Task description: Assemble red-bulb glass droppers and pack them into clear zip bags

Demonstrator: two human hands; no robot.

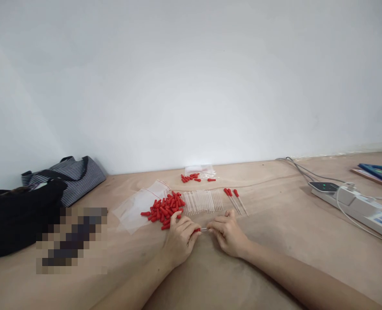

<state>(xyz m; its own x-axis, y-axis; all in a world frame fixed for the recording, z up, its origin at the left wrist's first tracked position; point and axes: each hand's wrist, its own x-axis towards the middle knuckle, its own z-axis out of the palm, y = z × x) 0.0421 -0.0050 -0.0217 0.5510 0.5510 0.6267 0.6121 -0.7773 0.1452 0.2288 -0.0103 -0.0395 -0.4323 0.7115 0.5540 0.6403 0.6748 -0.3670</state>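
Low over the table, my left hand (181, 241) is closed on a red rubber bulb (197, 230). My right hand (227, 234) pinches a clear glass dropper tube (204, 229), whose end meets the bulb between the two hands. How far the tube sits inside the bulb is hidden by my fingers. Just beyond my left hand lies a heap of red bulbs (165, 207). To its right, a row of clear tubes (203, 201) lies side by side. Three droppers with red bulbs fitted (236, 200) rest past my right hand.
Plastic zip bags (131, 211) lie under and left of the heap. Farther back are more red bulbs (191, 177) by a clear bag (199, 170). Bags (77, 176) stand at left beside a blurred-out item (72, 241). A power strip (358, 206) with cables is at right.
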